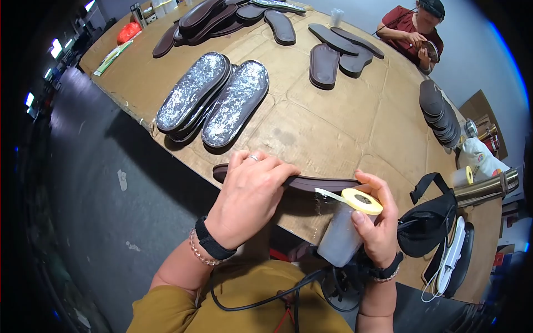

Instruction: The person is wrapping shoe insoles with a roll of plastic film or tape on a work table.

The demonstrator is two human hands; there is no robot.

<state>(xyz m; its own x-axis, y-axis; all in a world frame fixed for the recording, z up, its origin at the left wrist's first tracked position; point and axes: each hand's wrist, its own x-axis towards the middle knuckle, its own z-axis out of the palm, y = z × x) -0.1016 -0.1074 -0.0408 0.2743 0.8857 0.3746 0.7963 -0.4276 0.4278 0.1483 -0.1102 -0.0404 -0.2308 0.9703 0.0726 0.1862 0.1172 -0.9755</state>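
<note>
At the table's near edge, my left hand [252, 186] is closed over a dark brown shoe sole [319, 183] standing on its side. My right hand [379, 222] grips a roll of translucent film with a yellow tape end [362, 201], close to the sole's right end. A short pale strip [330, 194] sticks out from the roll toward the sole. Beyond my left hand lie two stacks of soles topped with shiny, crinkled clear film, the left stack [194, 91] and the right stack [236, 104].
More brown soles [280, 28] lie at the far side of the cardboard-covered table [322, 125]. Dark soles are stacked [438, 114] at the right. A black waist bag [427, 222], a steel flask [486, 187] and a white power strip [452, 255] sit nearby. Another person [413, 33] handles something across the table.
</note>
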